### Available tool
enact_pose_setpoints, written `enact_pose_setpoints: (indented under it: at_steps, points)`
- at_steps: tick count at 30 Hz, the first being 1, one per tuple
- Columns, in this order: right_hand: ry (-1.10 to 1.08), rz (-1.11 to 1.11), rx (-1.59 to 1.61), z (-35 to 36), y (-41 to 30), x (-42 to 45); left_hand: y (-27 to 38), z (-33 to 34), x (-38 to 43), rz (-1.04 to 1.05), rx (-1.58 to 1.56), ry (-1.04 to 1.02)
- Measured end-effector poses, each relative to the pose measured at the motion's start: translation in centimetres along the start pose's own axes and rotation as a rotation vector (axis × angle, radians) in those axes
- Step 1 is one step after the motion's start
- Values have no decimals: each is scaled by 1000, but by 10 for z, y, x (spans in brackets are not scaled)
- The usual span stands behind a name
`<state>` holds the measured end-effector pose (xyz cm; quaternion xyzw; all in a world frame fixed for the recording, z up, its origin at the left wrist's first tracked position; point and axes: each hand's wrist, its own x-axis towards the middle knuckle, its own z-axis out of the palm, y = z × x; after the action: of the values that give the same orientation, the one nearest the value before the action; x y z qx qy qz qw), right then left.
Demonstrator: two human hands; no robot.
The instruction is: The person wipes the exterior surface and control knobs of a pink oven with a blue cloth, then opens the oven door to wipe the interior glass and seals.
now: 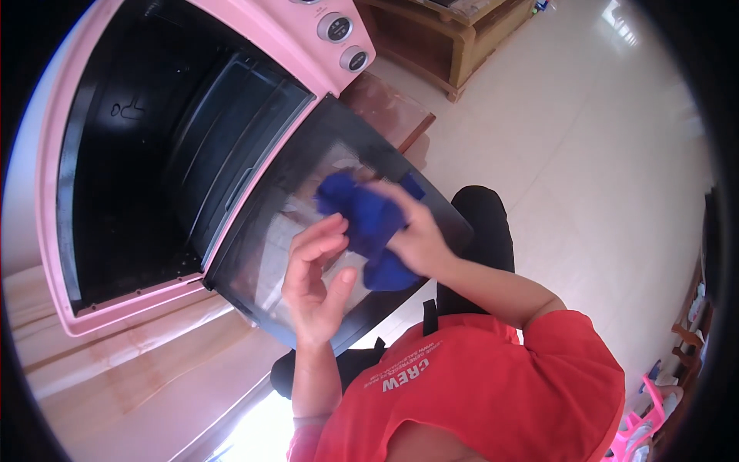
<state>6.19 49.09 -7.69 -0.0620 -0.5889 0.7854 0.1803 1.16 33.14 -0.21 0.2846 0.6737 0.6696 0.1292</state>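
A blue cloth (pixel 369 222) hangs bunched in my right hand (pixel 418 231), its fingers closed around the fabric and a little blurred. My left hand (pixel 317 277) is raised beside the cloth, palm turned inward, fingers curled and apart, with nothing in it. Both hands are above the lowered glass door (pixel 260 242) of a pink countertop oven (pixel 52 173). The door lies folded down towards me. Inside the dark oven cavity (pixel 133 173), ribbed side rails show. Round control knobs (pixel 336 28) sit on the pink panel.
A wooden cabinet (pixel 462 52) with an open shelf stands beyond the oven. A reddish-brown wooden surface (pixel 387 110) shows past the door. Pale floor (pixel 594 173) extends at the right, with a pink plastic item (pixel 644 416) at its edge. My knees are beside the door.
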Motion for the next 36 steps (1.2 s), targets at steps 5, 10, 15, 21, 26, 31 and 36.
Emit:
enact_pose_setpoints:
  at_steps: [5, 10, 15, 21, 26, 31, 36]
  points:
    - [414, 439, 864, -65, -18, 16, 0, -38, -24, -27, 134, 1]
    - [352, 285, 1004, -113, -47, 30, -2, -100, -76, -119, 402, 413]
    - [405, 126, 955, -136, -58, 34, -11, -151, -147, -285, 525, 957]
    - [535, 118, 846, -151, -46, 36, -53, -164, -218, -709, 41, 953]
    - [533, 121, 879, -150, -44, 39, -74, -142, -233, -749, -283, 631]
    - [511, 172, 901, -167, -39, 33, -74, -106, -227, -739, -548, 793]
    - [545, 168, 864, -174, -35, 27, -74, -113, -246, -809, 285, 736]
